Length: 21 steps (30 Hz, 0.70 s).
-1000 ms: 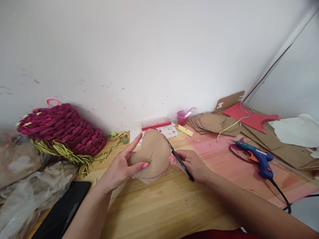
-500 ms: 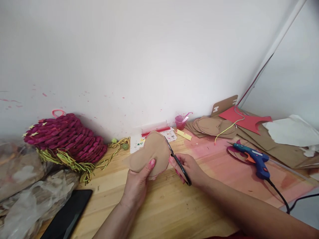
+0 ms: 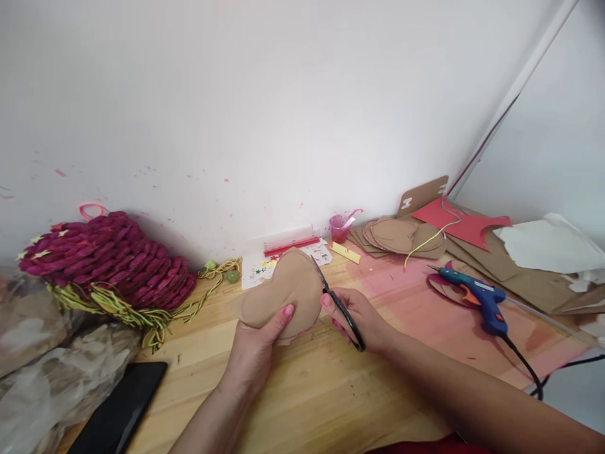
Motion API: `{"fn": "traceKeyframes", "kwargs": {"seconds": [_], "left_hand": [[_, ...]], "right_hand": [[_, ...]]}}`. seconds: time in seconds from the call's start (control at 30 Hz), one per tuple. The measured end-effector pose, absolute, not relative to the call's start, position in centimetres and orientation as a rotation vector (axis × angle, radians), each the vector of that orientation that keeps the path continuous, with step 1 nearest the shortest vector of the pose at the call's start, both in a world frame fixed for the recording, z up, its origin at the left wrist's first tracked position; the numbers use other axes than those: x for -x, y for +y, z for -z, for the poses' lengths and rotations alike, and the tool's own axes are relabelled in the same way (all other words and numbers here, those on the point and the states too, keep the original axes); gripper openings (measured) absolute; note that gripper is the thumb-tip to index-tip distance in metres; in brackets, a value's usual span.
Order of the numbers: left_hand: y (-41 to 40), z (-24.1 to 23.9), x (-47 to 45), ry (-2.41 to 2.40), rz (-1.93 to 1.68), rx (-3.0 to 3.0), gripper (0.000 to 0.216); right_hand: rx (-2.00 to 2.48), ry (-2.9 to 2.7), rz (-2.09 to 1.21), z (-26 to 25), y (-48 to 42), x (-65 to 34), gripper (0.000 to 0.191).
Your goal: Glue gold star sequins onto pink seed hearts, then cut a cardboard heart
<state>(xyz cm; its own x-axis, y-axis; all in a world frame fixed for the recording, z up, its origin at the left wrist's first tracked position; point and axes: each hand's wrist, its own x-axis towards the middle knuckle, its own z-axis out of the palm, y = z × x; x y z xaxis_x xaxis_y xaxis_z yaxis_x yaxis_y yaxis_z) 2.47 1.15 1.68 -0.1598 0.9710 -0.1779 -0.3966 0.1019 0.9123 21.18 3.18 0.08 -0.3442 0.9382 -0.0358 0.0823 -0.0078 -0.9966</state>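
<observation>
Above the wooden table (image 3: pixel 302 397), a brown cardboard heart (image 3: pixel 288 284) is pinched in my left hand (image 3: pixel 258 340), thumb on its face and the other fingers hidden beneath. My right hand (image 3: pixel 357 318) grips black-handled scissors (image 3: pixel 343 312). Their blades lie along the heart's right edge and point up and away from me. How far the blades are apart is hard to make out.
Cardboard hearts (image 3: pixel 392 236) are stacked at the back right, near a pink-stained cup (image 3: pixel 339 228). A blue glue gun (image 3: pixel 482 299) lies on the right. Dark-pink braided pieces (image 3: pixel 108 261), plastic bags (image 3: pixel 70 391) and a black phone-like slab (image 3: pixel 120 407) are on the left.
The view has turned slightly to the right, so the background sits a little further left. Both hands keep their hold, and the scissors remain at the heart's right edge.
</observation>
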Motion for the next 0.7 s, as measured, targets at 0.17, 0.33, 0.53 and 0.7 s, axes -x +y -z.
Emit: {"fn": "traceKeyframes", "kwargs": {"seconds": [0.17, 0.33, 0.53, 0.7], "left_hand": [[1.25, -1.28, -2.18, 1.102, -1.395, -0.714, 0.079], [1.42, -1.26, -1.93, 1.099, -1.404, -0.691, 0.082], [1.48, -1.36, -1.85, 1.099, -1.425, -0.675, 0.085], [1.50, -1.28, -1.62, 1.102, -1.415, -0.688, 0.082]], "right_hand": [[1.082, -1.523, -1.443, 0.06, 3.19, -21.33, 0.049], [1.048, -1.540, -1.419, -0.21, 3.13, -21.09, 0.047], [1.017, -1.563, -1.421, -0.16, 3.11, -20.93, 0.045], [1.020, -1.571, -1.421, -0.19, 3.06, -21.04, 0.046]]}}
